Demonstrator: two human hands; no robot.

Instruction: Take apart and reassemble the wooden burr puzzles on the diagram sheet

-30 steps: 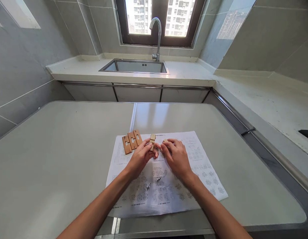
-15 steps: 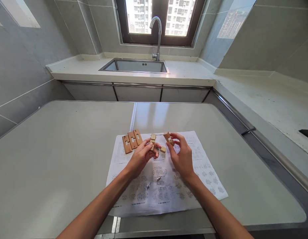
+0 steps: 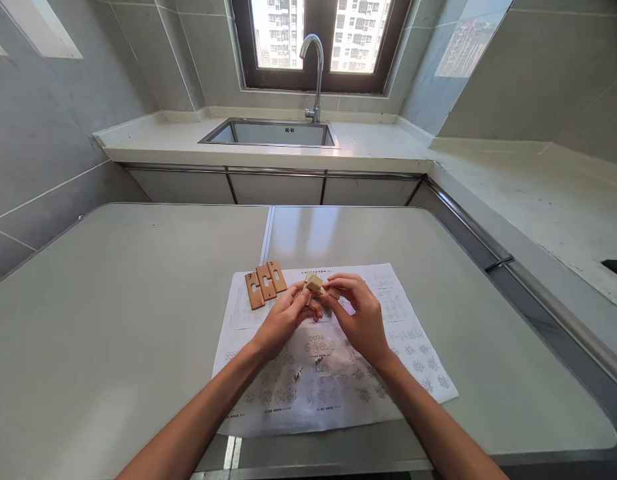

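Light wooden blocks [image 3: 314, 282] are bunched together between my two hands, above the printed sheet [image 3: 308, 420]. My left hand [image 3: 287, 315] pinches them from the left, its fingers curled round the lower part. From the right, my right hand [image 3: 357, 311] closes its thumb and fingers on another wooden block [image 3: 333, 293], which touches or nearly touches the bunch. How the blocks fit together is too small to tell. Three flat brown wooden pieces with cut-out slots [image 3: 266, 283] lie side by side at the sheet's upper left, just beyond my left hand.
The sheet lies on a broad pale table [image 3: 138, 320] with a seam near its middle. Behind the table is a white counter [image 3: 378, 143] with a sink [image 3: 273, 133] and a tall faucet [image 3: 318, 73]. Another counter [image 3: 553, 200] runs along the right.
My right hand has moved left with its block, up against the blocks in my left hand. The small block that lay between the hands is now hidden or among them.
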